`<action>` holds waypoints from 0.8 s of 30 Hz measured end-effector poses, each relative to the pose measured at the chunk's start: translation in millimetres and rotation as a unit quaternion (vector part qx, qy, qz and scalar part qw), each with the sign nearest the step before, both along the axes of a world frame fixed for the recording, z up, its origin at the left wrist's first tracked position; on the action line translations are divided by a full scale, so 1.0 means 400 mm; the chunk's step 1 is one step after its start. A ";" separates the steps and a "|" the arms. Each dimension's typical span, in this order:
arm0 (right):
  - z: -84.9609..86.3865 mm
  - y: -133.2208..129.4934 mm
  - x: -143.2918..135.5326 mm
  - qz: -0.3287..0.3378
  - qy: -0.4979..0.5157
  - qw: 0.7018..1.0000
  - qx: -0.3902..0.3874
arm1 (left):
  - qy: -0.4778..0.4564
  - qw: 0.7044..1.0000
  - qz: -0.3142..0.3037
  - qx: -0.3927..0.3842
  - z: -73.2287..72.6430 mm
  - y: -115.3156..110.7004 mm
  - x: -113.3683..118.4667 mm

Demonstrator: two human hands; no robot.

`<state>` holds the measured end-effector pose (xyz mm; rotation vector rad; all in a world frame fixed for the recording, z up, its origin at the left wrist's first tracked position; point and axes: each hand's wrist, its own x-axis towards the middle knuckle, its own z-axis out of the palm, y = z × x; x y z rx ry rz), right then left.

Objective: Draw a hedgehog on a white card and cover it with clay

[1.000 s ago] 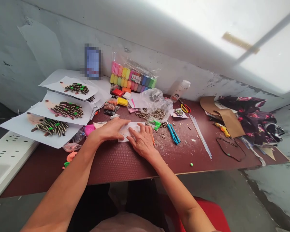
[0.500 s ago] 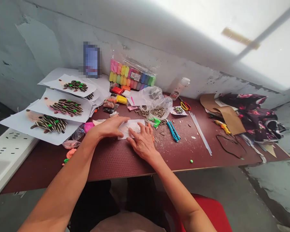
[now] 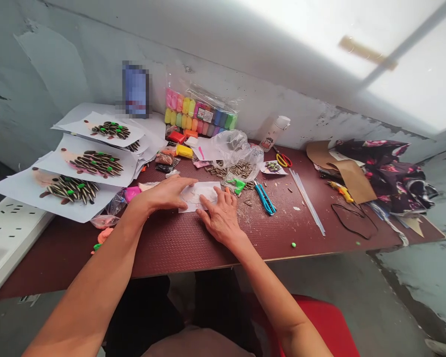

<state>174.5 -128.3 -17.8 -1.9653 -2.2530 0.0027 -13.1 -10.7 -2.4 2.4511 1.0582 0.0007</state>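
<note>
A small white paper card (image 3: 197,190) with a faint line drawing lies flat on the dark red table, between my hands. At the card's left edge is my left hand (image 3: 167,193), open, its thumb and forefinger spread apart and touching the paper. My right hand (image 3: 222,214) rests on the right side of the card with its fingers apart, the forefinger on the drawing. Just beyond, striped sunflower seeds (image 3: 241,170) are heaped beside a piece of green clay (image 3: 238,186). A blue utility knife (image 3: 264,198) lies right of my right hand.
Hedgehog pictures made with seeds (image 3: 91,163) are stacked at the left, beside a white power strip (image 3: 17,233). Behind stand a bag of coloured clay (image 3: 200,111) and a white bottle (image 3: 275,133). Scissors (image 3: 283,159), clear sticks (image 3: 307,202) and floral cloth (image 3: 390,173) lie rightward.
The whole view has shifted slightly, so things appear a little further left. Both hands stay on the card with almost the same finger positions.
</note>
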 end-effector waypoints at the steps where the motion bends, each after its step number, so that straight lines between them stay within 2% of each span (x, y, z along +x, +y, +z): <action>1: 0.000 0.002 -0.001 0.005 -0.001 1.000 0.001 | 0.000 1.000 -0.001 -0.001 0.000 0.000 0.000; 5: -0.002 0.005 -0.002 0.024 0.007 1.000 0.004 | -0.004 1.000 -0.003 0.000 0.000 -0.003 0.000; 11: -0.003 0.020 -0.006 0.000 0.016 1.000 0.004 | -0.012 1.000 -0.004 -0.002 -0.004 0.000 -0.001; 19: 0.009 0.024 -0.023 0.027 0.009 1.000 0.011 | -0.002 1.000 -0.009 0.008 0.005 -0.006 0.002; 24: 0.012 0.033 -0.032 0.015 0.006 1.000 0.001 | -0.020 1.000 -0.007 0.012 -0.003 -0.005 0.000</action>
